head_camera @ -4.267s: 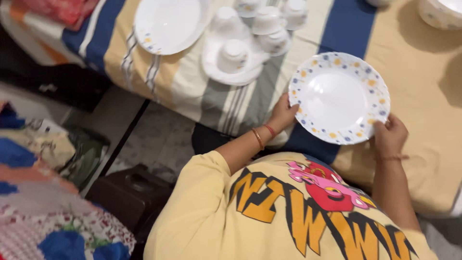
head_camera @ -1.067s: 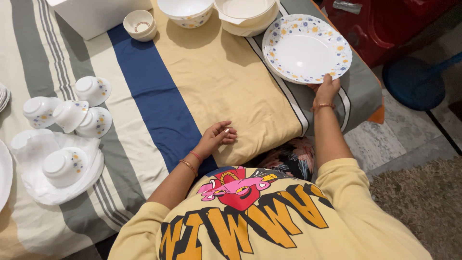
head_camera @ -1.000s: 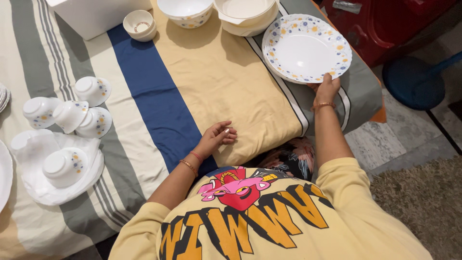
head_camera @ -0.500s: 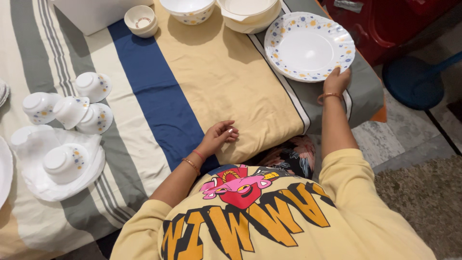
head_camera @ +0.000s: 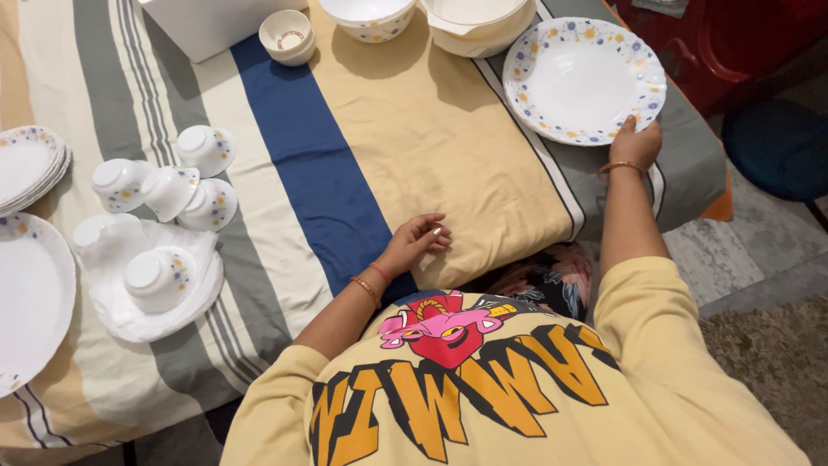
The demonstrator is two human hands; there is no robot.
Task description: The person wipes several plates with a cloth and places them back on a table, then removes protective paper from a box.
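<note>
White, flower-rimmed round plate point(head_camera: 585, 79) is lying on the striped cloth point(head_camera: 345, 173), its near rim being pinched by the outstretched right hand point(head_camera: 636, 142). Left hand point(head_camera: 418, 242) is resting there, fingers loosely curled, gripping nothing.

White box point(head_camera: 216, 22) at top edge

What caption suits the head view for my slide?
Right hand touches a floral-rimmed plate on a striped cloth; left hand rests empty.

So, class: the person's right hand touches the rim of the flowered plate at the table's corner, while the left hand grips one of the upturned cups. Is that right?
Not quite. The head view shows the left hand lying empty on the striped cloth, well apart from the upturned cups. The right hand does touch the flowered plate at its rim.
</note>
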